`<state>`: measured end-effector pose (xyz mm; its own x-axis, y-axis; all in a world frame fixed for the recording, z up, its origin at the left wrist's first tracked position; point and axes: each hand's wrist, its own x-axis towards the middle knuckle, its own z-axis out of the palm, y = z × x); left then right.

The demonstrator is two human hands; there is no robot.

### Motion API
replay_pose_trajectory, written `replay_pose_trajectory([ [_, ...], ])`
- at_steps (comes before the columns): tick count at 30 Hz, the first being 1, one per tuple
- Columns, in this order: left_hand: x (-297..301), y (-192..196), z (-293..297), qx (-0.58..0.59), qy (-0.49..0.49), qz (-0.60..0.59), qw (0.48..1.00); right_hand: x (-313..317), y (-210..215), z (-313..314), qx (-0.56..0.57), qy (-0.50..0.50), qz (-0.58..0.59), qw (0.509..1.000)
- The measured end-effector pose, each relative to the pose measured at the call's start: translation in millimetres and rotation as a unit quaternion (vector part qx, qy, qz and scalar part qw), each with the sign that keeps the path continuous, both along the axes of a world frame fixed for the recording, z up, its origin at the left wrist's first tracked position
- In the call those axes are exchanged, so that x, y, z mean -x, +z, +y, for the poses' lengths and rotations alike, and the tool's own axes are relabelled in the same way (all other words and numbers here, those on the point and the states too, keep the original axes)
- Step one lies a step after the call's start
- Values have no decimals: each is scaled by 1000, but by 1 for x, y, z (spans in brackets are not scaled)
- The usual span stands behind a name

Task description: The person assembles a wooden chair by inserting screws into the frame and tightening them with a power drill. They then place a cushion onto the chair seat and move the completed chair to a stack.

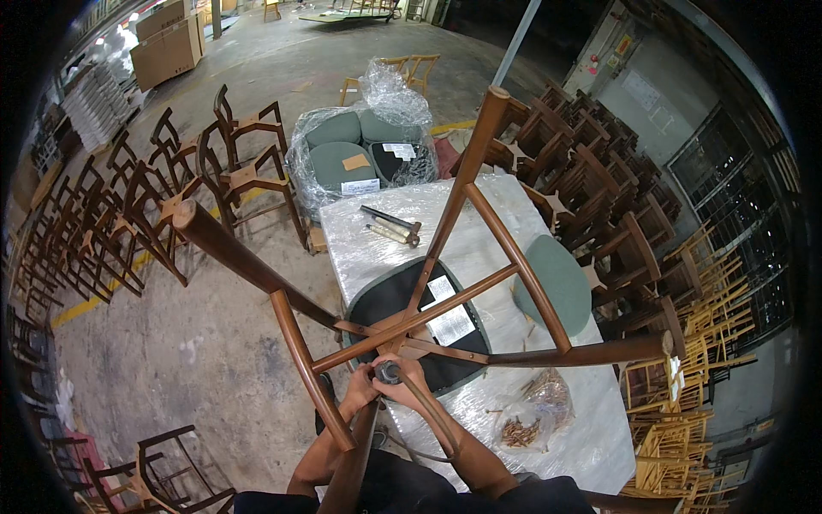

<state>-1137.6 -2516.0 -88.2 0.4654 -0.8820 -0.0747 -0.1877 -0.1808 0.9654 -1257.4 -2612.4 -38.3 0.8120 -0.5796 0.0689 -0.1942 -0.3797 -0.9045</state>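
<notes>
A brown wooden chair frame (415, 318) lies upside down, legs pointing up and outward, over a padded seat (374, 298) with a black underside and a white label (449, 315). My right hand (409, 383) is wrapped round a dark, round-ended air screwdriver (388, 372), its hose running back along my forearm. The tool stands over the near part of the frame's crossed seat supports. Close against it, my left hand (360, 387) has its fingers closed at the frame; what they pinch is hidden. The screwdriver's tip is out of sight too.
The plastic-wrapped table (591, 428) carries loose screws (519, 433) by a clear bag, a green seat pad (552, 287) and hammer-like tools (394, 227). Beyond stand wrapped green seats (342, 163). Chair frames line the left (145, 206), with stacked brown (591, 180) and yellow chairs (676, 428) at right.
</notes>
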Motion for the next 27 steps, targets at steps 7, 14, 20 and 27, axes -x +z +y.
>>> replay_pose_trajectory([
  [7, 6, 11, -4, 22, 5, 13, 1000, 3, 1, 5, -5, -19, 26, 999],
  [14, -4, -5, 16, -12, -4, 70, 997, -11, 15, 9, -48, -7, 8, 999],
  [20, 12, 19, 0, 57, -19, 132, 989, 7, 4, 9, -18, -35, -33, 999],
  [27, -2, 14, 20, -60, 42, -67, 995, 19, 60, 10, 33, -23, -123, 992],
])
